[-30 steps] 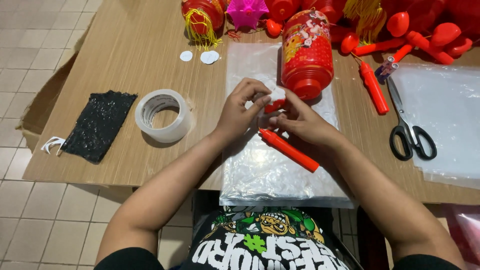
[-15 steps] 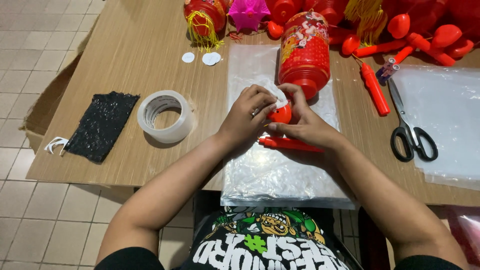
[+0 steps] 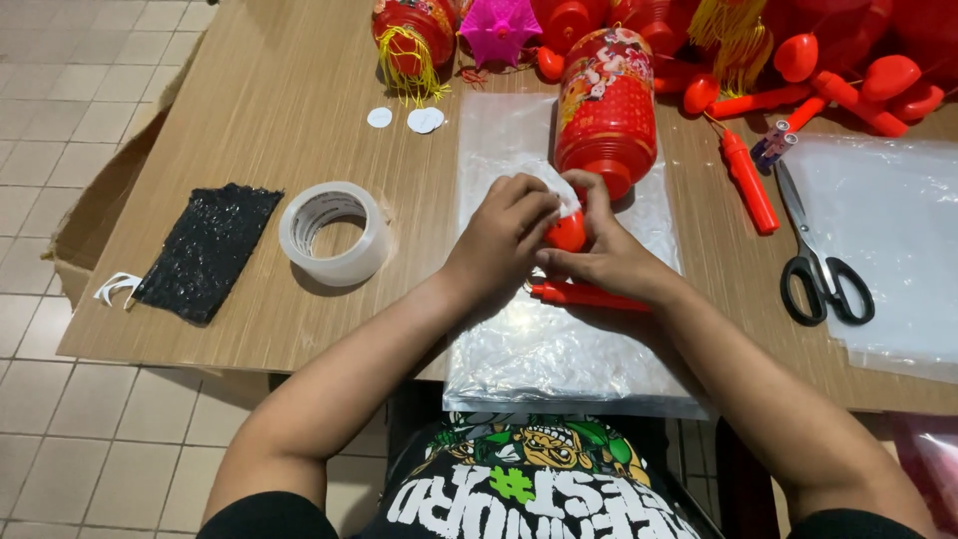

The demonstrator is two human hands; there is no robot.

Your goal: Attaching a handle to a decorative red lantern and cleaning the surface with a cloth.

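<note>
both hands meet near the middle of the frame, over a clear plastic sheet (image 3: 559,369) that runs from the top centre down to the near edge of the wooden surface (image 3: 259,90) and overhangs it slightly. the left hand (image 3: 499,240) is curled closed, pressing a small white round piece (image 3: 554,185) onto a red bulb-shaped part (image 3: 567,233). the right hand (image 3: 604,255) is closed around the same red part from the other side, fingers touching those of the left. a red stick handle (image 3: 589,295) lies on the sheet just under the hands.

a red cylindrical lantern (image 3: 607,105) lies on the sheet just above the hands, its lower end almost touching them. to the left, well apart, a roll of clear tape (image 3: 334,233) stands on bare wood, and a black glittery piece (image 3: 205,250) lies near the left edge of the surface. two white paper discs (image 3: 404,119) sit in the upper left. right of the hands are another red handle (image 3: 748,180) and black-handled scissors (image 3: 813,255), partly on a second plastic sheet (image 3: 898,240). more red lantern parts (image 3: 848,80) crowd the upper right. the widest open wood is in the upper left.
</note>
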